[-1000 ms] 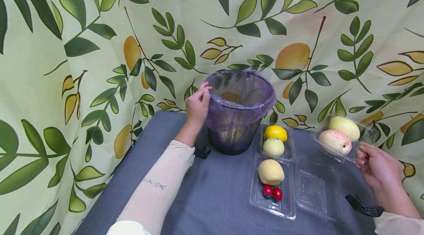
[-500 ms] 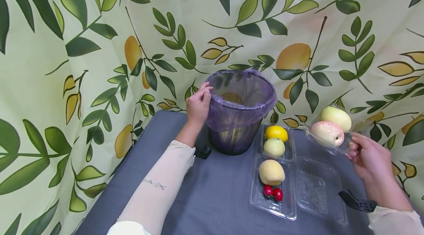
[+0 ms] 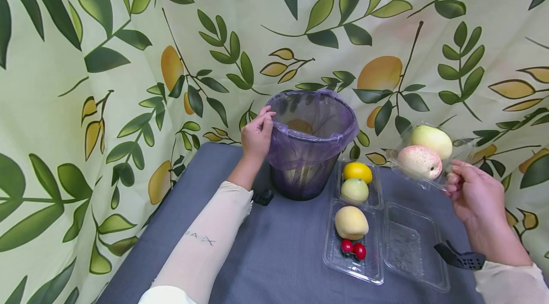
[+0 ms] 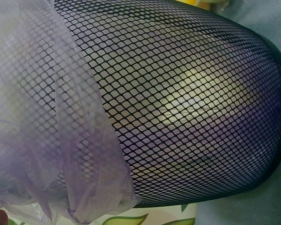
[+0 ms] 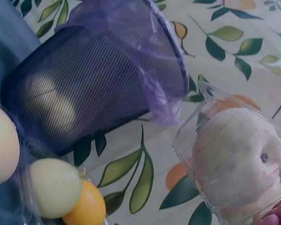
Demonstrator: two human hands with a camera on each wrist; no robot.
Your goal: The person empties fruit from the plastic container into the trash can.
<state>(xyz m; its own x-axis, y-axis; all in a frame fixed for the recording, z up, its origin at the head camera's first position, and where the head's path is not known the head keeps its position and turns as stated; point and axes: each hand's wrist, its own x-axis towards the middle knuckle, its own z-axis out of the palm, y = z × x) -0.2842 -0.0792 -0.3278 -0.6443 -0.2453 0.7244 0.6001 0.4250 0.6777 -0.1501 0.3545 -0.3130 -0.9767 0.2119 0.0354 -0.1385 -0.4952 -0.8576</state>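
Note:
My left hand (image 3: 256, 136) grips the rim of a dark mesh wastebasket (image 3: 302, 182), its fingers over the purple bag (image 3: 296, 151) that lines it. In the left wrist view something pale yellow (image 4: 196, 98) shows through the mesh. To the right, my right hand (image 3: 480, 194) pinches the edge of a clear plastic container (image 5: 185, 140), raised above the table and tilted. Inside it lie a pink-speckled peach (image 3: 419, 161) and a pale yellow-green fruit (image 3: 431, 141). The wastebasket stands upright, apart from the held container.
Right of the wastebasket, one clear container (image 3: 377, 275) holds a pale peach (image 3: 351, 222) and two small red fruits (image 3: 359, 250). Behind it, another bears a yellow fruit (image 3: 357, 173) and a pale green one (image 3: 354, 190). A third clear container (image 3: 442, 266) lies beside them. Leaf-printed cloth (image 3: 300, 65) hangs behind.
My right hand has lifted the container with its two fruits higher and carried it left. The left hand keeps its hold on the rim, and the wastebasket has not moved.

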